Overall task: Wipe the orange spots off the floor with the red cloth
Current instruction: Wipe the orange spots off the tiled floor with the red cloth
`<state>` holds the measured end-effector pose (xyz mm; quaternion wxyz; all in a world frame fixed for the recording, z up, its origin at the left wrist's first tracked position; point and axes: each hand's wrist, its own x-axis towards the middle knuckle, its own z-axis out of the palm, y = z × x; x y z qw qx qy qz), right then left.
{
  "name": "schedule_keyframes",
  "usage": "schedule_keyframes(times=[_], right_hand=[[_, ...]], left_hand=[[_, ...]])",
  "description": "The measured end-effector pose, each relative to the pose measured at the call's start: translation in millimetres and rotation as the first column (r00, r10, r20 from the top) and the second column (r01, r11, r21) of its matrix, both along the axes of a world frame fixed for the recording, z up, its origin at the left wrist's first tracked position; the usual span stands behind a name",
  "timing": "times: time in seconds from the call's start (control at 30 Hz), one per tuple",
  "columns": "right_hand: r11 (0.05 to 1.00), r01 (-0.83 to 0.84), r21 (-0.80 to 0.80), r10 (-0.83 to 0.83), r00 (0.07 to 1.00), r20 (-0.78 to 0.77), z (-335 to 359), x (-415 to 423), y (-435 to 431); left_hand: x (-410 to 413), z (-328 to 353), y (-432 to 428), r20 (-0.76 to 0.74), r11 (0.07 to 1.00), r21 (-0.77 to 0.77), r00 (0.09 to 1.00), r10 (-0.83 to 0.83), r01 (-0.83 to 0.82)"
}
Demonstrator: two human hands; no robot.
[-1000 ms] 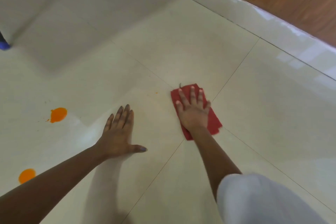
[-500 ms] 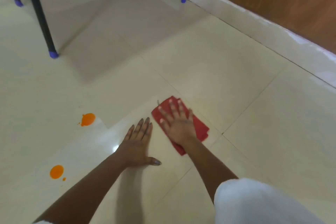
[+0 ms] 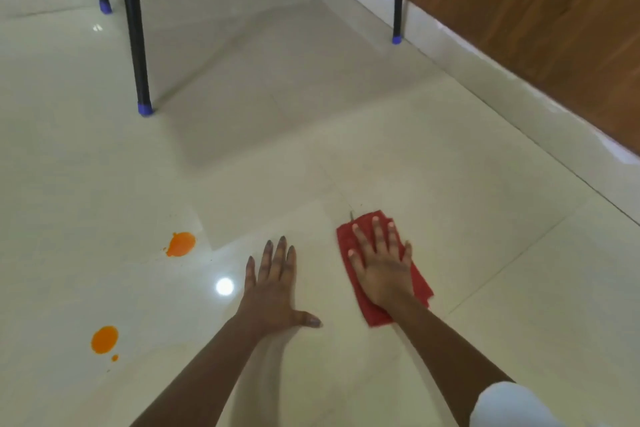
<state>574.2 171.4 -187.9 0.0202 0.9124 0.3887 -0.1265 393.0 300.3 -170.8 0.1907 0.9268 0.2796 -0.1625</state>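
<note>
Right hand (image 3: 382, 270) lies flat on the red cloth (image 3: 419, 282), fingers straight and slightly spread, palm pressing it onto the floor (image 3: 346, 135); nothing is curled around it. The cloth is folded into a rough rectangle and sticks out past the fingertips, along the thumb side, on the little-finger side and below the wrist. It sits right of centre, just beside a grout line (image 3: 502, 270) running off to the right. Left hand (image 3: 272, 291) is also flat on bare tile, fingers straight and together, thumb out to the side, holding nothing; it is near the cloth but not touching it. Two orange spots are well to the left of both hands: the far spot (image 3: 181, 244) is level with the left fingertips, with a tiny speck on its left edge; the near spot (image 3: 104, 339) is closer to the person, with a small droplet (image 3: 115, 357) just below it. The cloth is well apart from both. A ceiling-light glare (image 3: 224, 286) sits on the tile between the far spot and the left hand. Further back stand four black furniture legs with blue caps, the closest leg (image 3: 135, 28) at upper left; whatever they carry is out of frame. A pale skirting (image 3: 485, 69) runs along the wood-panelled wall (image 3: 519, 3) on the right. A white sleeve (image 3: 512, 406) shows at bottom right.
</note>
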Motion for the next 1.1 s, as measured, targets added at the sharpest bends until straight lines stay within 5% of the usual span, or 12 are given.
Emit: schedule_keyframes(times=[0.17, 0.27, 0.37, 0.53, 0.67, 0.77, 1.1], right_hand=[[0.986, 0.150, 0.068, -0.151, 0.989, 0.000, 7, 60, 82], [0.989, -0.101, 0.106, 0.104, 0.994, -0.027, 7, 22, 109], [0.933, -0.324, 0.158, 0.317, 0.946, 0.073, 0, -14, 41], [0.994, 0.091, 0.065, -0.094, 0.995, 0.044, 5, 67, 31], [0.992, -0.066, 0.106, 0.068, 0.998, -0.016, 7, 39, 88], [0.973, -0.201, 0.110, 0.197, 0.979, 0.044, 1, 6, 52], [0.956, 0.279, 0.085, -0.285, 0.956, 0.073, 1, 92, -15]], left_hand=[[-1, -21, 1, 0.064, 0.999, 0.046, 0.998, 0.025, -0.028], [-1, -19, 1, 0.068, 0.999, 0.032, 0.997, 0.034, -0.037], [0, -15, 0, 0.071, 0.999, 0.020, 0.996, 0.047, -0.049], [2, -15, 0, 0.036, 0.998, 0.042, 0.998, 0.041, -0.043], [3, -10, 1, -0.003, 1.000, 0.013, 1.000, 0.026, -0.026], [10, -3, 3, 0.012, 0.999, 0.022, 0.999, 0.047, -0.048], [94, -9, 35, 0.004, 1.000, -0.007, 1.000, 0.006, -0.005]])
